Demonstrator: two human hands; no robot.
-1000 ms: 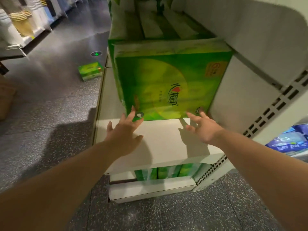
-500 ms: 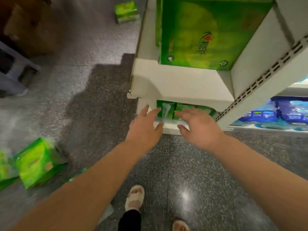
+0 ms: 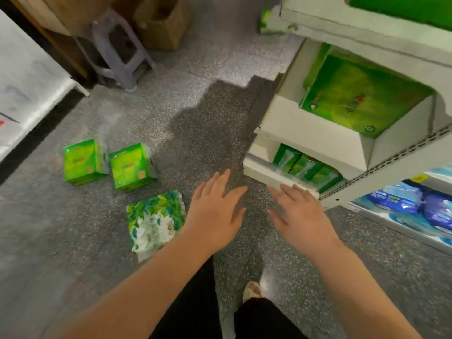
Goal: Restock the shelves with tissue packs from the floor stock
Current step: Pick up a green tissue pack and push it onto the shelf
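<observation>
Two bright green tissue packs stand side by side on the speckled floor at the left. A green-and-white leaf-patterned pack lies closer, just left of my left hand. Both hands hover over the floor with fingers spread and hold nothing. My right hand is beside the white shelf unit, near its bottom edge. A large green pack sits on the middle shelf, and several green packs fill the bottom shelf.
A grey plastic stool and a cardboard box stand at the back. Blue packs fill a low shelf at the right. Another green pack lies by the shelf's far corner. My legs and a sandalled foot are below.
The view has swung down and left from the shelf to the floor. Both hands left the shelved green pack and dropped towards the floor, where the loose packs have come into sight.
</observation>
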